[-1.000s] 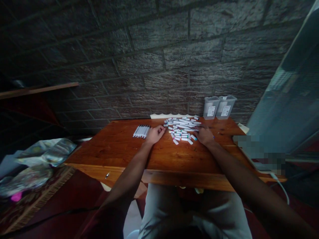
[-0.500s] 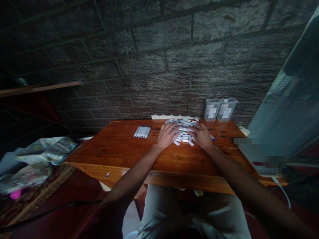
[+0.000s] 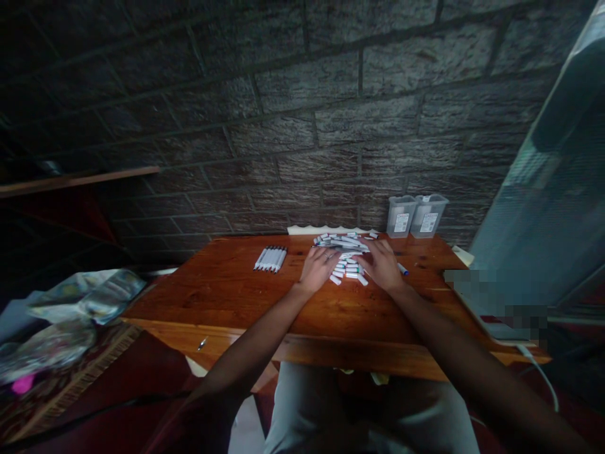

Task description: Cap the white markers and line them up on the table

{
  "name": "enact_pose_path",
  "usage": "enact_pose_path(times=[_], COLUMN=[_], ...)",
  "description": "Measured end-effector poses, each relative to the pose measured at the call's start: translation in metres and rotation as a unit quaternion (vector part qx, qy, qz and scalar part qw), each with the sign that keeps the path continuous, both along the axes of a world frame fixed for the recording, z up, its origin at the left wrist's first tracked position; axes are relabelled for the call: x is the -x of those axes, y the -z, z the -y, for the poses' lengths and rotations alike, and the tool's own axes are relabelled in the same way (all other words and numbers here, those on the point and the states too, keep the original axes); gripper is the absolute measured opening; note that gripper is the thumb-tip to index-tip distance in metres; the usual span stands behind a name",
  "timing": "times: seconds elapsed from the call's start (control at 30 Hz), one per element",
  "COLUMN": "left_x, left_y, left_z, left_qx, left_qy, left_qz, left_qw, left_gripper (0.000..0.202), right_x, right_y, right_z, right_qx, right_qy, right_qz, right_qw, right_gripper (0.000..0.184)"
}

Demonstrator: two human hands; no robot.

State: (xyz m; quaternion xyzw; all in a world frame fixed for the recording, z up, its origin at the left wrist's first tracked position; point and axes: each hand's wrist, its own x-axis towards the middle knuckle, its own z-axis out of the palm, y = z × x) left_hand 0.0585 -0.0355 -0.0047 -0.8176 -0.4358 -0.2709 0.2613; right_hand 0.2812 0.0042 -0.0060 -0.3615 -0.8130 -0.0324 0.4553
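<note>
In the head view a loose heap of white markers and caps [image 3: 352, 272], some with green ends, lies in the middle of the wooden table. My left hand [image 3: 319, 267] rests against the heap's left side, its fingers stretched over the markers. From the right, my right hand [image 3: 384, 265] reaches onto the same heap with fingers apart. Several white marker barrels [image 3: 348, 243] lie crosswise between the two sets of fingertips. My fingers hide part of the heap. Left of my left hand stands a neat row of black-tipped white markers [image 3: 270, 259].
Two clear plastic containers [image 3: 412, 217] stand at the back right by the brick wall. A blue-ended marker [image 3: 403, 269] lies right of my right hand. A laptop-like flat object [image 3: 491, 309], partly blurred, sits at the table's right edge. Plastic bags [image 3: 89, 296] lie at the left.
The view has tilted up slightly, so the table sits lower. My right hand has shifted a little away from the middle, and more of the barrels between my hands shows.
</note>
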Motion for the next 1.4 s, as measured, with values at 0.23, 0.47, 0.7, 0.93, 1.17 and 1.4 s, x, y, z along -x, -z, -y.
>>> enact_pose_path(times=[0.23,0.47,0.7,0.93,1.17,1.4], left_x=[0.005,0.008,0.008,0.002,-0.001,-0.004], left_y=[0.001,0.001,0.003,0.001,0.004,0.003], left_z=[0.000,-0.002,-0.003,0.002,0.005,0.003], left_qx=[-0.005,0.003,-0.006,-0.011,0.005,0.160], left_qy=[-0.036,-0.061,-0.027,0.014,-0.011,0.079], left_qz=[0.022,0.031,-0.002,-0.045,0.069,0.254], left_qw=[0.999,0.998,1.000,0.999,0.998,0.951], left_gripper=[0.026,0.030,0.032,0.033,0.028,0.034], right_x=[-0.014,-0.012,-0.004,0.009,0.007,0.024], right_y=[0.017,0.020,0.015,0.007,0.006,0.003], right_z=[-0.019,-0.020,-0.009,0.005,0.004,0.009], right_qx=[0.168,0.202,0.080,0.099,0.076,0.042], right_qy=[0.050,0.033,-0.042,-0.092,-0.012,-0.064], right_qz=[-0.052,-0.020,-0.024,-0.011,-0.085,-0.075], right_qw=[0.983,0.979,0.996,0.991,0.993,0.994], right_gripper=[0.035,0.018,0.056,0.030,0.029,0.028])
